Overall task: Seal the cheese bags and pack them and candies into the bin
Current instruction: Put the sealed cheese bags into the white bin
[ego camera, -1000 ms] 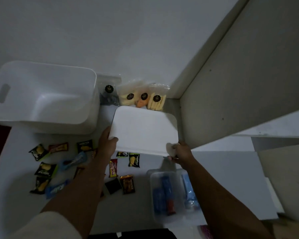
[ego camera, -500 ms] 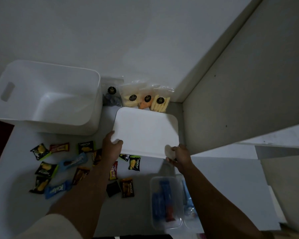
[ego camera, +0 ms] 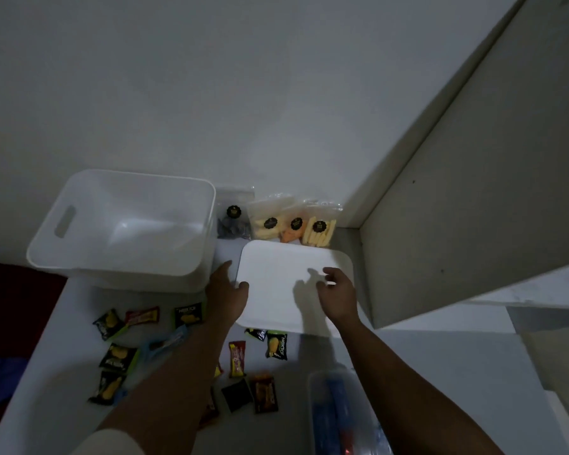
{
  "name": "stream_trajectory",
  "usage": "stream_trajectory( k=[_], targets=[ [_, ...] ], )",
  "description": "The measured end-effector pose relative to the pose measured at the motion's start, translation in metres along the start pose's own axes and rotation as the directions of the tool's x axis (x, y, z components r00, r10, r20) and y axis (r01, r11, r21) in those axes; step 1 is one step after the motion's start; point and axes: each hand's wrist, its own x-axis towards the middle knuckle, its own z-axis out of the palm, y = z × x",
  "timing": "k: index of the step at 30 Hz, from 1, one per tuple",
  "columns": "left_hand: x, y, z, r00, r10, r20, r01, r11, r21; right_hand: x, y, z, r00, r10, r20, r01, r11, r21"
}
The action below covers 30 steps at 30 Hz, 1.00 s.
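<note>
A white open bin (ego camera: 79, 254) stands at the back left of the table. Its flat white lid (ego camera: 286, 280) lies on the table to the right of it. My left hand (ego camera: 227, 293) rests at the lid's left edge, thumb on top. Above the lid's right half hovers my right hand (ego camera: 337, 290), fingers spread and holding nothing. Against the wall behind the lid stand several clear cheese bags (ego camera: 270, 221) with black round labels, holding yellow and orange pieces. Wrapped candies (ego camera: 188, 316) lie scattered across the near table.
A clear plastic box (ego camera: 339, 412) with blue and red items sits at the near right. A tall white panel (ego camera: 473, 192) rises right of the lid. The table's left edge (ego camera: 40, 339) borders a dark floor area.
The lid has gone down flat onto the table. My right hand let go of its near corner and lifted above it. The camera view tilted up.
</note>
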Motion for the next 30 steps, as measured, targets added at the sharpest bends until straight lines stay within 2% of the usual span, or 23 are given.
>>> stream_trajectory(
  k=[4, 8, 12, 14, 16, 19, 22, 26, 30],
  targets=[
    [0.042, 0.015, -0.007, 1.0, 0.015, 0.018, -0.014, 0.997, -0.071, 0.023, -0.054, 0.029, 0.988, -0.063, 0.144, 0.061, 0.998, 0.014],
    [0.162, -0.04, 0.033, 0.993, -0.085, 0.078, 0.098, 0.979, -0.181, 0.051, -0.092, 0.069, 0.953, -0.118, 0.28, 0.129, 0.992, -0.019],
    [0.136, 0.039, 0.014, 0.97, -0.229, 0.081, 0.242, 0.938, -0.249, 0.075, -0.107, 0.106, 0.91, -0.043, 0.413, 0.064, 0.997, -0.038],
    [0.139, 0.054, 0.017, 0.967, -0.25, 0.053, 0.255, 0.934, -0.251, 0.084, -0.109, 0.118, 0.938, -0.027, 0.346, 0.036, 0.999, -0.021],
    [0.146, 0.061, 0.02, 0.956, -0.292, 0.011, 0.286, 0.927, -0.243, 0.095, -0.104, 0.125, 0.984, -0.023, 0.178, 0.025, 1.0, -0.009],
    [0.161, 0.061, 0.024, 0.938, -0.321, -0.128, 0.282, 0.926, -0.251, 0.11, -0.099, 0.133, 0.999, 0.034, 0.016, -0.034, 0.999, 0.006],
    [0.187, 0.044, 0.027, 0.949, -0.241, -0.201, 0.165, 0.928, -0.335, 0.122, -0.098, 0.137, 0.998, 0.056, -0.036, -0.053, 0.995, 0.087],
    [0.222, 0.014, 0.037, 0.938, -0.26, -0.231, 0.155, 0.907, -0.392, 0.134, -0.095, 0.133, 0.991, 0.097, -0.088, -0.08, 0.979, 0.186],
    [0.193, 0.05, 0.019, 0.947, -0.233, -0.223, 0.159, 0.94, -0.303, 0.142, -0.093, 0.126, 0.99, 0.076, -0.115, -0.058, 0.986, 0.156]
  ],
)
